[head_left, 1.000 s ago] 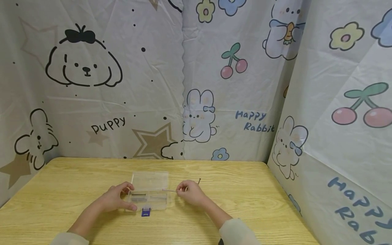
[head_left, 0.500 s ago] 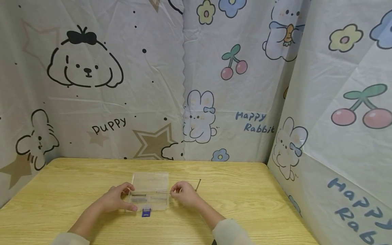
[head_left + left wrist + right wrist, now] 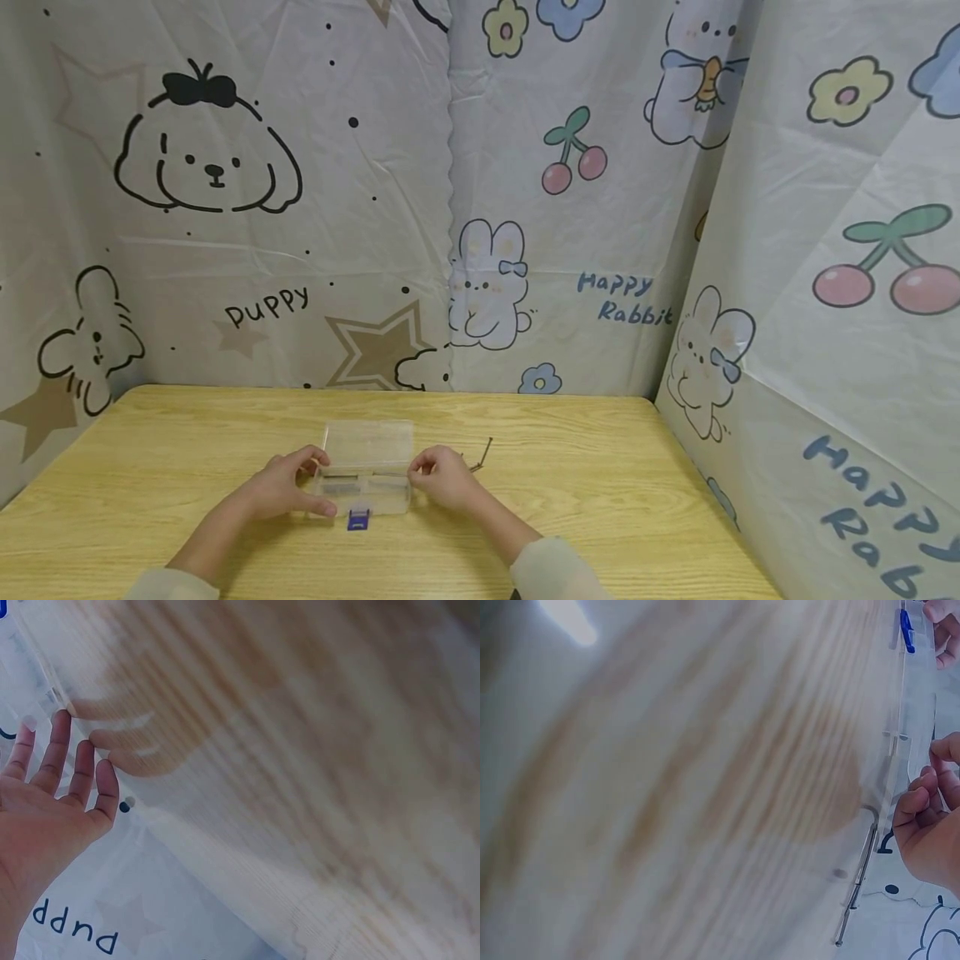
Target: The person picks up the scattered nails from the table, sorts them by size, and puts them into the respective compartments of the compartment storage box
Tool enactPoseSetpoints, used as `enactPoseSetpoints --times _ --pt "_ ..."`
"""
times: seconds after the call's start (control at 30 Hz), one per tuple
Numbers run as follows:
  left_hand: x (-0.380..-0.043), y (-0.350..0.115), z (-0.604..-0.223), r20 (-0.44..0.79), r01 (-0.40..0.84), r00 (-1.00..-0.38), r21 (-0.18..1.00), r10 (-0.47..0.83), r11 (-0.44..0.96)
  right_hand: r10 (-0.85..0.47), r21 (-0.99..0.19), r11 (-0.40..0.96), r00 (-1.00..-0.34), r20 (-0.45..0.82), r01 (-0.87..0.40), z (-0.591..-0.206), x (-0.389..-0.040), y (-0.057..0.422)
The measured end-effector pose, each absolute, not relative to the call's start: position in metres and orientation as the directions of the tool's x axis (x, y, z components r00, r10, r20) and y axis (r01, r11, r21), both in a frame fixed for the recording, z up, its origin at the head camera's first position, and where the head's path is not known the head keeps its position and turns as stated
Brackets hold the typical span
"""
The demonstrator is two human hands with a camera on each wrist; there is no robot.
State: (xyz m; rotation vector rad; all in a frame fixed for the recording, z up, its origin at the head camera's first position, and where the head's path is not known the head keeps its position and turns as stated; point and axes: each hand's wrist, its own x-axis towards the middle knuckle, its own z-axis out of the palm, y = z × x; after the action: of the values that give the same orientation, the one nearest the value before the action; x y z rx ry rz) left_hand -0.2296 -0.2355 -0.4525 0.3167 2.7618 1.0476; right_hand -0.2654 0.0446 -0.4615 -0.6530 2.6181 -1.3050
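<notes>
Shifted leftward since a second ago, the right hand (image 3: 444,478) pinches a thin metal rod (image 3: 386,474) with closed fingers at the clear rectangular plastic box's (image 3: 390,504) right end; the left hand (image 3: 283,485), thumb and fingers well apart, grips the box's left end on the yellow wood-grain surface (image 3: 630,508).

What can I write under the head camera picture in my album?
The left hand grips an open clear box while the right hand pinches a thin rod at the box's other end.
</notes>
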Motion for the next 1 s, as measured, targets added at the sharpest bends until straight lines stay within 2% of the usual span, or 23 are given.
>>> enactPoseSetpoints --times 1.0 --pt "-0.2299 -0.2342 -0.4528 -0.075 0.134 -0.968 0.655 0.241 0.743 -0.444 -0.778 0.543 -0.895 0.054 -0.316 -0.4578 -0.2630 0.0405"
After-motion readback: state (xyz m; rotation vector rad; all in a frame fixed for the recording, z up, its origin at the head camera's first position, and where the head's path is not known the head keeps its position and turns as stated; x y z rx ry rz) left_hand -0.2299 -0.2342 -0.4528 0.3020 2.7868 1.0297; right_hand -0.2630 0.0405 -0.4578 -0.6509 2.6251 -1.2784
